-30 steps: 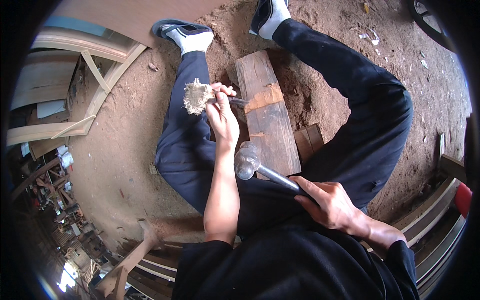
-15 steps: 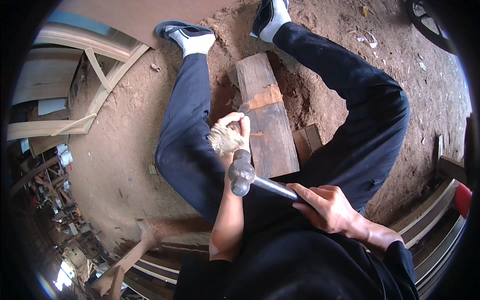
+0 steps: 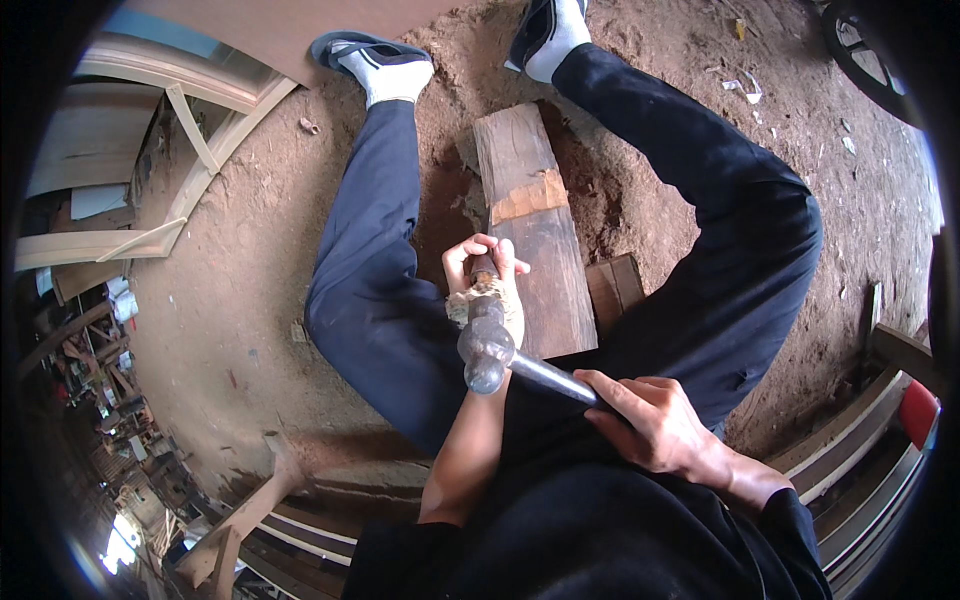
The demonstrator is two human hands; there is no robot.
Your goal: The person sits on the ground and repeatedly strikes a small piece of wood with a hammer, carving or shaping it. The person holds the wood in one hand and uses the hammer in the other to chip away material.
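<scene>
Since a second ago, drew the left hand (image 3: 508, 285) back toward five o'clock, from the pale band (image 3: 530, 197) to the lower left edge of the board (image 3: 555, 290). Tipped the left forearm (image 3: 470, 450) from upright toward one. Swung the chisel (image 3: 483, 268) round too: first lying nine to three, blade at the band; half a second ago slanting eight to one; now running roughly six to twelve, with frayed end (image 3: 490, 287) toward six and blade lost behind the fingers. Dropped the hammer (image 3: 487, 350) slightly toward six, now overlapping the frayed end in view; cannot tell if touching.
</scene>
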